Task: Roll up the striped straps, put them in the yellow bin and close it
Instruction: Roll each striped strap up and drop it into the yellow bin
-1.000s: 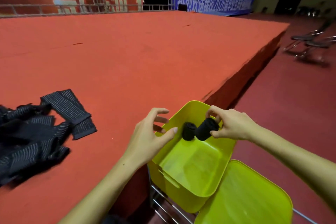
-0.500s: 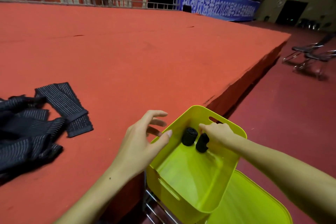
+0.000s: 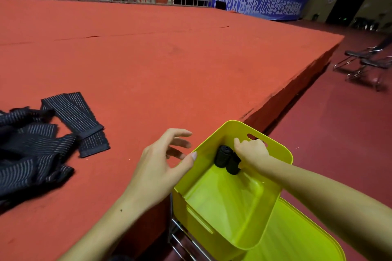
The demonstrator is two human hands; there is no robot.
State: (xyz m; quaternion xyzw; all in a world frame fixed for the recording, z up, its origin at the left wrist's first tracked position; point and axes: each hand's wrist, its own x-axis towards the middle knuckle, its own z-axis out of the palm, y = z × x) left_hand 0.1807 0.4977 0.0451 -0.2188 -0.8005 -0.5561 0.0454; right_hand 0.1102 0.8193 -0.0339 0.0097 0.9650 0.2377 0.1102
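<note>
Second roll (image 3: 233,164), gripped by right hand (image 3: 252,151), now lowered beside first roll (image 3: 222,155) at yellow bin's (image 3: 229,214) 12 o'clock; left hand (image 3: 161,167) open, empty; loose straps (image 3: 42,140) remain.

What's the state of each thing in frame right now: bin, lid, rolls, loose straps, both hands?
yellow bin: open, tilted, two rolls inside.
lid: off, lying below the bin.
first rolled strap: rolled, resting in the bin, not held.
second rolled strap: rolled, in the bin, gripped.
right hand: inside the bin, grips the second roll.
left hand: open, thumb at the bin's rim.
loose striped straps: unrolled, heaped on the red platform.
</note>
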